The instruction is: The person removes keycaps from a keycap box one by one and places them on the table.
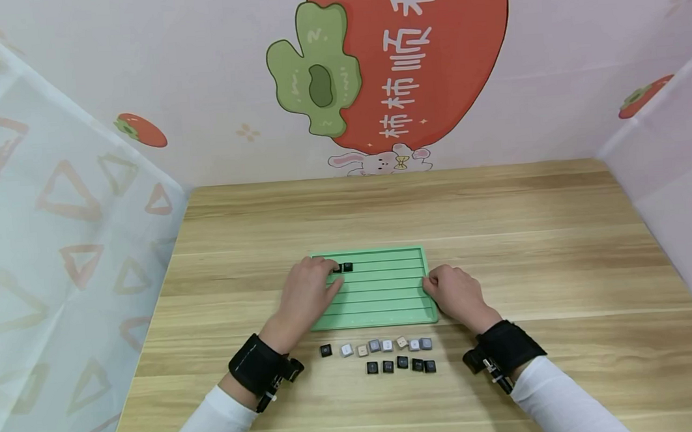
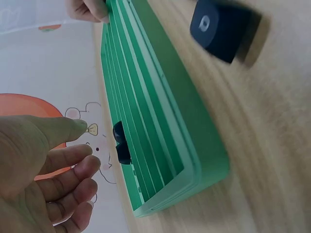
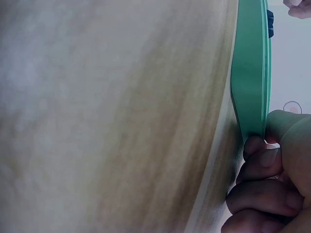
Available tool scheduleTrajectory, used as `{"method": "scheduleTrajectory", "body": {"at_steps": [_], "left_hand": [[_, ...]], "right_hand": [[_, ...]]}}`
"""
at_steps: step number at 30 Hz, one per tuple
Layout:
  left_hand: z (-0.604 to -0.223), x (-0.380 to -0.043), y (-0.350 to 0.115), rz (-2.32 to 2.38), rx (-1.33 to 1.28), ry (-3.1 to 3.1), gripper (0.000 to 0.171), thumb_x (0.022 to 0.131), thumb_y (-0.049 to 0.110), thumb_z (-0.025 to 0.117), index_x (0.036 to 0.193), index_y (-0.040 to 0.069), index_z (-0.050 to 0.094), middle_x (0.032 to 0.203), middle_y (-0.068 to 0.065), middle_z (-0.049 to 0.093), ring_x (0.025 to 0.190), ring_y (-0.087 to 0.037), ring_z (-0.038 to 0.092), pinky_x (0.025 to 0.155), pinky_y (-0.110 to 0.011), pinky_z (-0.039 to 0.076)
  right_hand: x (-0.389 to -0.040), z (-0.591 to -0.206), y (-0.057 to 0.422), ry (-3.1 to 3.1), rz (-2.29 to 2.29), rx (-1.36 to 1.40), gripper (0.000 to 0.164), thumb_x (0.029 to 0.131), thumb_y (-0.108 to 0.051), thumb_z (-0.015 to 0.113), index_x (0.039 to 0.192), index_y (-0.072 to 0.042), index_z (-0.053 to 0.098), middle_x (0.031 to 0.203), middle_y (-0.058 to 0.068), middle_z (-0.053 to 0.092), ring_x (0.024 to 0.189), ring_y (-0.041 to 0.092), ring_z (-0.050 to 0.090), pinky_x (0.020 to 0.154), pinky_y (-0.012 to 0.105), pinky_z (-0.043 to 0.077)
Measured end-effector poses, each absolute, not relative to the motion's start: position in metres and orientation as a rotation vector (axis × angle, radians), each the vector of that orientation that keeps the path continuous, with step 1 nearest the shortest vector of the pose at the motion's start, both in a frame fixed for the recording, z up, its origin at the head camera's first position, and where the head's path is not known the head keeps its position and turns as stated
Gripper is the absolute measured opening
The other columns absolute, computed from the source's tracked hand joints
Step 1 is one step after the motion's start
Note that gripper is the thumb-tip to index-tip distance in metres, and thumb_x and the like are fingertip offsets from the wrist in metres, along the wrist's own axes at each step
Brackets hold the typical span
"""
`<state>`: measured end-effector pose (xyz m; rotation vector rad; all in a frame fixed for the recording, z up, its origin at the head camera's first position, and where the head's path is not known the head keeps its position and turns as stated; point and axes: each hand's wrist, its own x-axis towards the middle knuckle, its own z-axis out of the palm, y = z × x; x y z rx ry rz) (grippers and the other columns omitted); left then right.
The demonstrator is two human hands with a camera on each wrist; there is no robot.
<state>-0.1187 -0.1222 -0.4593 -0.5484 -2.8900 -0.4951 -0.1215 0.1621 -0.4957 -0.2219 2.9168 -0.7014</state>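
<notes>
A green tray [image 1: 385,295] with raised parallel ridges lies on the table. Two black keycaps [image 1: 348,267] sit side by side in one of its upper rows, at the left. My left hand [image 1: 307,292] is over the tray's left side beside them; in the left wrist view its fingers [image 2: 73,179] are loosely bent, apart from the keycaps and holding nothing. At the tray's right edge, my right hand [image 1: 457,294] pinches the rim, thumb above and curled fingers [image 3: 262,165] against the side in the right wrist view.
In front of the tray lie a row of white, grey and beige keycaps [image 1: 387,345] and a row of several black keycaps [image 1: 388,367]. One black keycap [image 1: 326,351] sits at the left end. Beyond the wooden table [image 1: 517,226] hangs a printed cloth [image 1: 209,73].
</notes>
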Motion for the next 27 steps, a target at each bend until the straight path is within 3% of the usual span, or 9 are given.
{"method": "scheduleTrajectory", "body": {"at_steps": [6,12,27], "left_hand": [[-0.461,-0.127,-0.121,-0.455,-0.542,-2.912,0.027,0.081,0.027,0.070,0.100,0.009,0.072,0.092,-0.006,0.069,0.084,-0.023,0.060,0.071,-0.038,0.049],[-0.461,-0.136,-0.112,-0.402,-0.535,-2.964,0.033,0.082,0.030,0.070,0.108,0.011,0.069,0.102,-0.005,0.068,0.094,-0.023,0.059,0.078,-0.038,0.047],[-0.464,-0.148,-0.099,-0.257,-0.577,-3.113,0.035,0.081,0.028,0.071,0.112,0.012,0.068,0.104,-0.005,0.067,0.096,-0.023,0.058,0.077,-0.038,0.045]], "right_hand": [[-0.122,-0.496,0.163,2.917,-0.705,-0.222,0.046,0.091,-0.026,0.051,0.051,-0.017,0.030,0.050,-0.006,0.020,0.045,0.012,0.021,0.044,0.027,0.016],[-0.122,-0.495,0.163,2.914,-0.699,-0.221,0.046,0.092,-0.027,0.051,0.052,-0.016,0.031,0.050,-0.006,0.021,0.044,0.012,0.022,0.044,0.027,0.017],[-0.122,-0.495,0.162,2.908,-0.682,-0.204,0.046,0.092,-0.027,0.051,0.051,-0.016,0.032,0.049,-0.006,0.022,0.043,0.012,0.024,0.043,0.026,0.018]]}}
